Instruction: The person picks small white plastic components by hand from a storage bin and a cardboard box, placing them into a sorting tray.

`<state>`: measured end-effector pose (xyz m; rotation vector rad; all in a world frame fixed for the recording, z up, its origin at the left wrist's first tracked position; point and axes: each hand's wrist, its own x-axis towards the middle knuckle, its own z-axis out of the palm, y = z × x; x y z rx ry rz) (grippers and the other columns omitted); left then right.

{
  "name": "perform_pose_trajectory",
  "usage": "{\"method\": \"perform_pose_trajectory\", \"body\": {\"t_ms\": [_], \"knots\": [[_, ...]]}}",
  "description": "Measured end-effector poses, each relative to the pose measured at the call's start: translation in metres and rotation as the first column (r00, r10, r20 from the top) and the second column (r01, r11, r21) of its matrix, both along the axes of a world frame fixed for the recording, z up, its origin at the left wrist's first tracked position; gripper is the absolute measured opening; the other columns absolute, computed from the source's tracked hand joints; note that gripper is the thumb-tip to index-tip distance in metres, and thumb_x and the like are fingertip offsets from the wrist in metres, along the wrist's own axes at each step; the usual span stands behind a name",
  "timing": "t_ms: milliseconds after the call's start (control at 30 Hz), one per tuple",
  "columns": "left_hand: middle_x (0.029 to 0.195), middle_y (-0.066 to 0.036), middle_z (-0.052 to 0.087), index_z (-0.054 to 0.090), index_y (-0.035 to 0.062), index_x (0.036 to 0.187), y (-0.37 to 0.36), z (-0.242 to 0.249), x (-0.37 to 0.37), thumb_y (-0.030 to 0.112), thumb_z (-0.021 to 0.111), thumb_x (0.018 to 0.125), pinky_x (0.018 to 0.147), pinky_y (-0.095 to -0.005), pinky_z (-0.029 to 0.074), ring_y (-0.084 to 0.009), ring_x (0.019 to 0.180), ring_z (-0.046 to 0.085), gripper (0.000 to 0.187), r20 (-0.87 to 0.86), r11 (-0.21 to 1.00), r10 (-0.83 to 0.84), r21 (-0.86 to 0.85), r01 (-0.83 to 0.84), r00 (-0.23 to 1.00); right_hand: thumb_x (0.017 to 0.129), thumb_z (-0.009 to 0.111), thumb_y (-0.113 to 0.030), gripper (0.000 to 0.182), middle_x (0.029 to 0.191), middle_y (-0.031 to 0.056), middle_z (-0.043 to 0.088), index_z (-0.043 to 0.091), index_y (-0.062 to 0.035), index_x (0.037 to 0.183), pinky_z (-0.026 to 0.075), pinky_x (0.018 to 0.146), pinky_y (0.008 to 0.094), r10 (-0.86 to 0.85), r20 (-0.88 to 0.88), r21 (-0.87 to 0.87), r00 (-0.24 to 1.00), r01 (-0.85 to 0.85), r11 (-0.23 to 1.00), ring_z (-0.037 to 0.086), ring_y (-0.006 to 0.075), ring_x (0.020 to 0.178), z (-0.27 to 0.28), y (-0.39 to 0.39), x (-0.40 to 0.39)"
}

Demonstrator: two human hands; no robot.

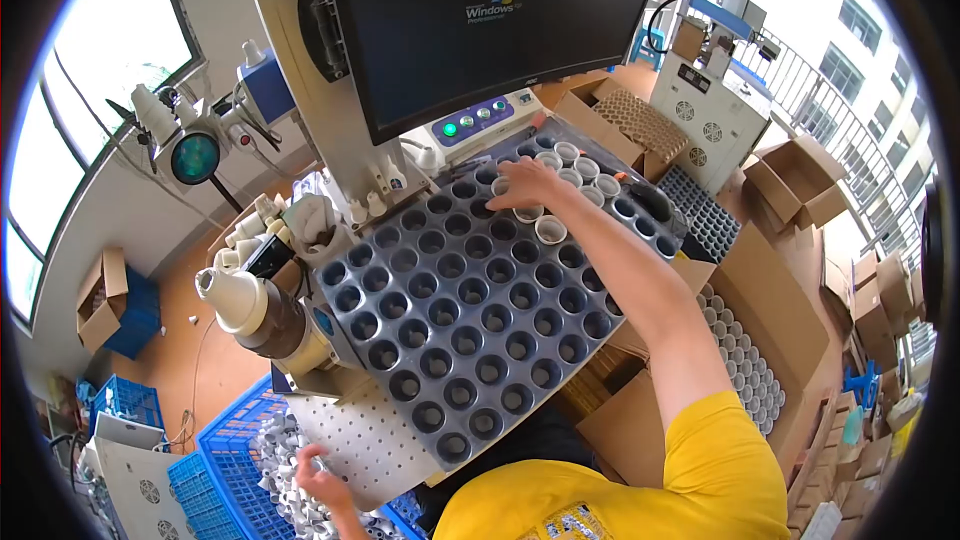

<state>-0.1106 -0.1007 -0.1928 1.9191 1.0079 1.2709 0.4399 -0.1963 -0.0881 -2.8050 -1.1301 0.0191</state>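
Note:
My right hand [532, 185] reaches over the far part of a dark tray [397, 351] full of round pockets. Its thumb and fingers close around a white cup [501, 185] in one pocket. More white cups, such as one cup [550, 230], sit in pockets nearby. The near and left pockets hold no cups. At the lower left, my left hand [325, 485] hovers by the perforated metal plate [375, 448], above a blue basket [225, 448] of small pale parts [282, 450]. Its fingers are loosely bent and apart, with nothing visible in them.
A monitor [500, 30] stands behind the tray, beside a control box with lit buttons [470, 125]. A machine with a pale nozzle [235, 300] borders the tray's left side. To the right, an open carton [775, 305] contains rows of white cups [745, 365].

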Motion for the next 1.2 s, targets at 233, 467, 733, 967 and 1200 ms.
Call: {"method": "perform_pose_trajectory", "body": {"t_ms": [233, 467, 733, 967, 1200], "knots": [[0.075, -0.014, 0.059, 0.055, -0.0037, 0.074, -0.013, -0.007, 0.062, -0.001, 0.035, 0.056, 0.081, -0.0339, 0.045, -0.0286, 0.075, 0.056, 0.027, -0.116, 0.966, -0.246, -0.106, 0.234, 0.962, 0.071, 0.071, -0.056, 0.075, 0.136, 0.0222, 0.050, 0.061, -0.0069, 0.127, 0.042, 0.104, 0.0482, 0.005, -0.121, -0.286, 0.993, -0.040, 0.958, 0.043, 0.0400, 0.130, 0.023, 0.014, 0.013], [0.070, -0.014, 0.058, 0.054, -0.0036, 0.069, -0.014, -0.006, 0.064, 0.000, 0.035, 0.055, 0.080, -0.0324, 0.045, -0.0276, 0.073, 0.056, 0.024, -0.072, 0.962, -0.247, -0.140, 0.236, 0.966, 0.068, 0.076, -0.057, 0.084, 0.146, 0.0223, 0.040, 0.057, -0.0061, 0.132, 0.041, 0.105, 0.0492, -0.038, -0.148, -0.381, 0.988, -0.021, 0.924, 0.038, 0.0378, 0.136, 0.033, 0.020, 0.014], [0.071, -0.014, 0.058, 0.055, -0.0030, 0.070, -0.011, -0.010, 0.062, 0.000, 0.036, 0.056, 0.077, -0.0319, 0.046, -0.0280, 0.072, 0.056, 0.024, -0.063, 0.954, -0.257, -0.174, 0.243, 0.964, 0.067, 0.074, -0.062, 0.085, 0.141, 0.0225, 0.047, 0.060, -0.0055, 0.128, 0.041, 0.105, 0.0465, 0.042, -0.156, -0.382, 0.987, -0.100, 0.919, 0.043, 0.0380, 0.132, 0.031, 0.018, 0.020], [0.069, -0.013, 0.057, 0.055, -0.0037, 0.070, -0.012, -0.009, 0.060, -0.001, 0.036, 0.055, 0.077, -0.0316, 0.045, -0.0274, 0.071, 0.055, 0.024, -0.041, 0.947, -0.252, -0.217, 0.237, 0.967, 0.062, 0.071, -0.062, 0.068, 0.122, 0.0255, 0.060, 0.072, -0.0061, 0.101, 0.042, 0.097, 0.0490, 0.334, -0.037, -0.058, 0.942, -0.335, 0.940, 0.054, 0.0407, 0.116, 0.052, 0.018, -0.004], [0.070, -0.014, 0.057, 0.054, -0.0047, 0.070, -0.008, -0.016, 0.063, -0.002, 0.035, 0.055, 0.078, -0.0313, 0.046, -0.0269, 0.072, 0.056, 0.025, -0.042, 0.951, -0.272, -0.161, 0.262, 0.961, 0.067, 0.083, -0.045, 0.057, 0.121, 0.0249, 0.047, 0.066, -0.0049, 0.103, 0.039, 0.100, 0.0487, 0.616, 0.147, 0.622, 0.774, -0.556, 0.551, 0.045, 0.0430, 0.114, -0.024, 0.011, -0.151]]}}
